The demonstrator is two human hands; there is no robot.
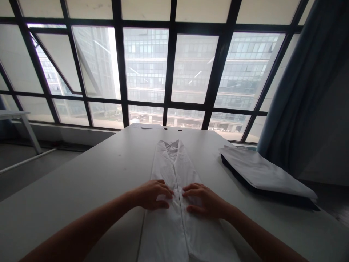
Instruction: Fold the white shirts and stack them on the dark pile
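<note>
A long white garment [170, 229], like a lab coat, lies lengthwise on the white table [109, 174]. Its V-shaped neck points toward the window, and a front opening runs down the middle. My left hand [154, 194] rests on the left half of the cloth, fingers slightly bent and thumb apart. On the right half lies my right hand [203, 200], also with thumb and fingers apart. The fingertips of both hands touch the cloth close to either side of the opening. The garment's near end runs out of view at the bottom.
To the right, folded white cloth [264, 167] lies over a dark layer [272, 194] near the table's edge. Two dark round holes [180, 130] are at the far end. A large window stands beyond, a blue-grey curtain [294, 102] at right, another white table [13, 114] at left.
</note>
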